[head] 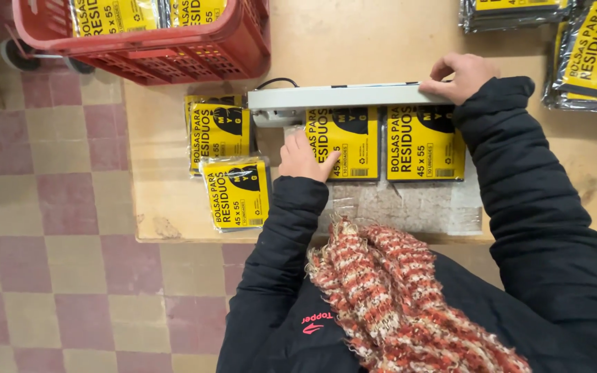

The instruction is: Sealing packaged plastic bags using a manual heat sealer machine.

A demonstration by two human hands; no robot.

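Note:
A grey heat-sealer bar point(340, 97) lies pressed down across two flat packs with yellow labels point(423, 148) on a wooden table point(167, 207). My right hand point(461, 76) rests on the right end of the bar, pushing it down. My left hand point(303, 157) lies flat on the left pack point(354, 148), fingers spread over its label. Both arms wear dark sleeves. A red and white knitted scarf point(395, 297) hangs at my chest.
Two more yellow-label packs point(222, 131) point(238, 193) lie at the table's left end. A red plastic basket point(174, 41) holding similar packs stands at the top left. Stacks of packs point(592, 55) sit at the far right. A checkered tile floor point(50, 242) lies to the left.

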